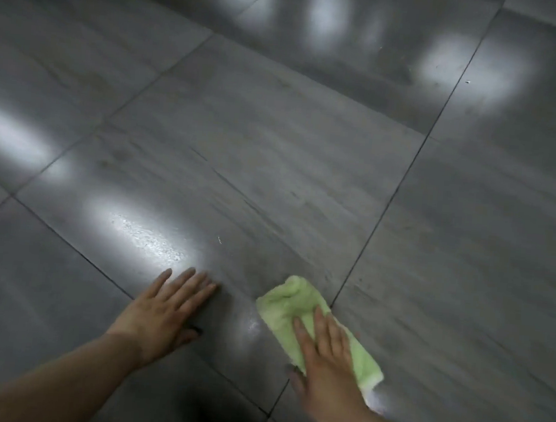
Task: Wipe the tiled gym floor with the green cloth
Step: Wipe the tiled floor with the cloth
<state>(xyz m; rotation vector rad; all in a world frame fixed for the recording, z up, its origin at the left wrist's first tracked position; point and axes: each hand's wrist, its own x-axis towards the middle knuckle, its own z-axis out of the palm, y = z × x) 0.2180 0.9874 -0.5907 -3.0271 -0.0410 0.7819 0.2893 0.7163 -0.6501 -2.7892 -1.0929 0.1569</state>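
Head view: folded pale-green terry cloth at 5 o'clock on glossy grey tiled floor, right hand pressing it flat-fingered, not clenched. Left hand at 7 o'clock, splayed on tile, holding nothing. Judged mid-wipe; next stroke needs steady pressure toward 12 o'clock tiles.

One cloth lies on the floor. Two hands: the right hand rests flat on the cloth, and the left hand lies flat on the floor, left of the cloth. Two white specks: a near speck just beyond the cloth and a far speck well beyond it.
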